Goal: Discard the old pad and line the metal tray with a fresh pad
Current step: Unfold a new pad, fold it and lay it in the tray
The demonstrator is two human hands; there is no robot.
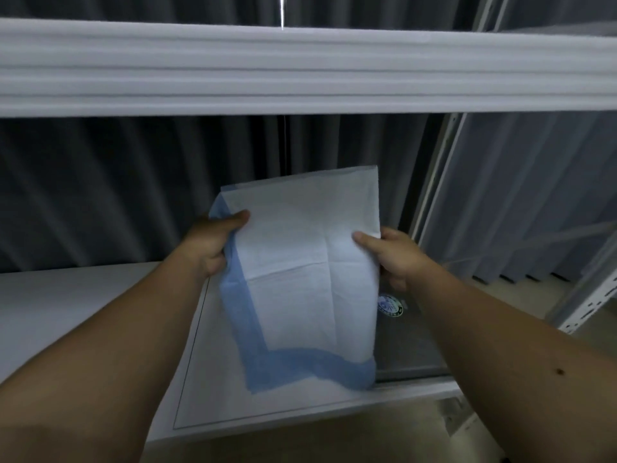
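White and blue, that's the pad [307, 282], held up in front of the camera and part-folded, creases crossing its white face, blue backing showing down the left edge and along the bottom. The left hand [213, 243] grips its upper left edge, thumb on the white face and fingers curled behind. The right hand [389, 252] pinches the right edge the same way, thumb in front, fingers hidden behind the sheet. Both hands are closed on it, and the pad's lower blue corner hangs close over the shelf [66, 312] below; whether it touches I can't tell.

Moving outward: under the pad lies a white sheet [213, 396] with a thin dark outline, and to its right a grey tray [410, 345] with a round sticker [390, 305] just below the right wrist. The tray's visible part looks bare, no pad in it. A thick stack [300, 68] of white layers runs across the top, dark curtain [133, 182] behind.

My read: this looks like the fresh pad being opened out, so the lining is not yet done. Whether the old pad is already discarded can't be told from here. Left to do: unfold fully, lay it flat in the tray.
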